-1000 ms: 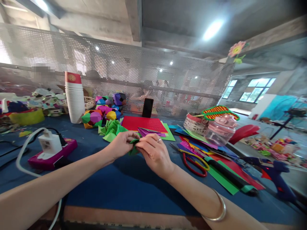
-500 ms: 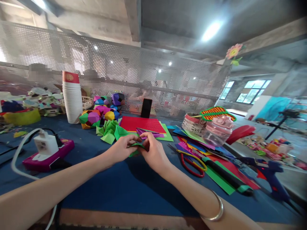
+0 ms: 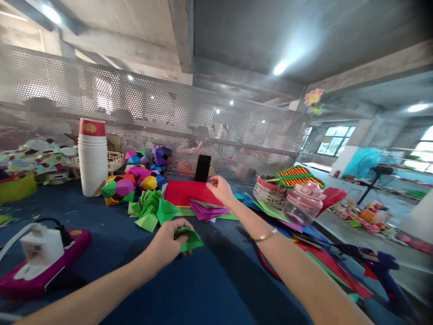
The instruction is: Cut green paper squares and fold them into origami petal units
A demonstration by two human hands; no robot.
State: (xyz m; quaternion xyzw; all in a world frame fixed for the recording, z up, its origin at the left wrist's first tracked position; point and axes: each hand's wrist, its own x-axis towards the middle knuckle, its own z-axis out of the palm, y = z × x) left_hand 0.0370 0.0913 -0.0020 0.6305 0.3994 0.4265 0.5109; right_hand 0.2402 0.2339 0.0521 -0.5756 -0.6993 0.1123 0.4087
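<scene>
My left hand [image 3: 171,241] is closed on a small folded piece of green paper [image 3: 190,240] above the blue table. My right hand [image 3: 220,189] is stretched forward over the right end of a stack of red paper [image 3: 189,192], its fingertips by the lower edge of a black phone [image 3: 203,168]. Its fingers look loosely bent with nothing visible in them; whether they touch the phone or paper I cannot tell. Folded purple papers [image 3: 208,210] lie in front of the red stack. Several folded green pieces [image 3: 149,207] are heaped to the left.
Colourful paper balls [image 3: 125,187] and stacked paper cups [image 3: 93,162] stand at left, behind a magenta power strip [image 3: 72,253]. On the right are a woven basket [image 3: 269,192], a pink bottle [image 3: 304,203], coloured sheets and a blue glue gun [image 3: 382,266]. A perforated screen [image 3: 162,108] rises behind.
My right hand has let go of the green paper and reached forward toward the phone. My left hand keeps the paper, now lower. The view has tilted up slightly.
</scene>
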